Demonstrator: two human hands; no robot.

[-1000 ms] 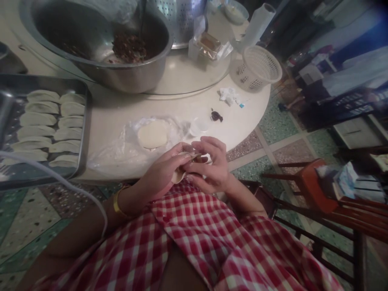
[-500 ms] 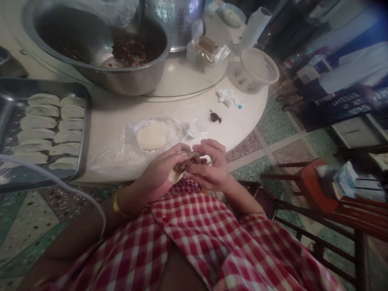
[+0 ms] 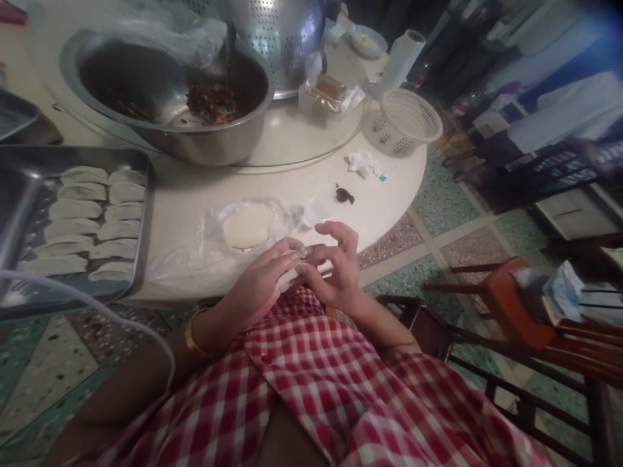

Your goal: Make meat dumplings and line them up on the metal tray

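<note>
Between my hands, over my lap by the table edge, is a dumpling (image 3: 288, 275) folded over, its filling covered. My left hand (image 3: 260, 275) cradles it, the thumb along its upper edge. My right hand (image 3: 335, 263) pinches the dumpling's right end with thumb and fingers, the index finger raised. On a plastic bag (image 3: 195, 259) just beyond my left hand lies a pile of round dough wrappers (image 3: 246, 227). A metal tray (image 3: 146, 220) at the left holds two columns of folded dumplings (image 3: 74, 209). Dark filling (image 3: 211, 102) sits in a large metal bowl (image 3: 195, 146) behind.
A steel colander (image 3: 272, 45), a plastic box (image 3: 327, 94) and a white basket (image 3: 406, 123) stand towards the back. Crumpled tissue (image 3: 361, 163) and a dark scrap (image 3: 344, 194) lie near the table's right edge. Wooden chairs (image 3: 516, 305) stand at the right. A pale cable (image 3: 97, 305) crosses the left.
The wrapper has been folded over, so the filling that showed is now covered. My right thumb and fingers have closed on its edge. The view has shifted slightly.
</note>
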